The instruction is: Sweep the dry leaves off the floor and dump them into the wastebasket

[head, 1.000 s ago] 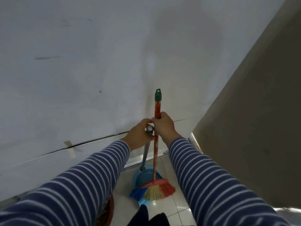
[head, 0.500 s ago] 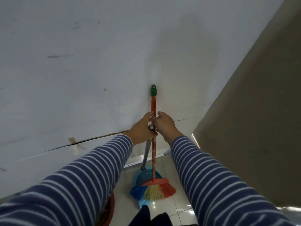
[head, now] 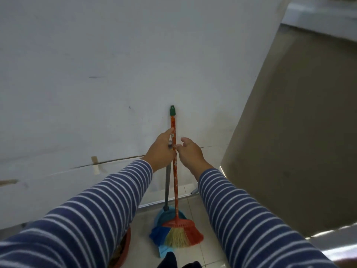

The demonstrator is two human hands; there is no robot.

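Observation:
An orange-handled broom with a green cap stands upright against the white wall, its red and straw bristles on the tiled floor. Behind it stands a blue dustpan with a grey handle. My left hand is wrapped around the top of the grey handle, and its forefinger lies against the broom handle. My right hand sits just right of the broom handle with its fingers loosened and apart, the thumb tip at the handle. No loose leaves show on the floor.
A reddish round container rim with dry brown matter inside peeks out under my left sleeve. A beige panel closes off the right side. The white wall has a taped crack. Pale floor tiles lie below.
My right hand has let go of the broom handle and opened. The broom now stands nearer the wall, more of its handle showing above my hands. My left hand stays on the dustpan handle.

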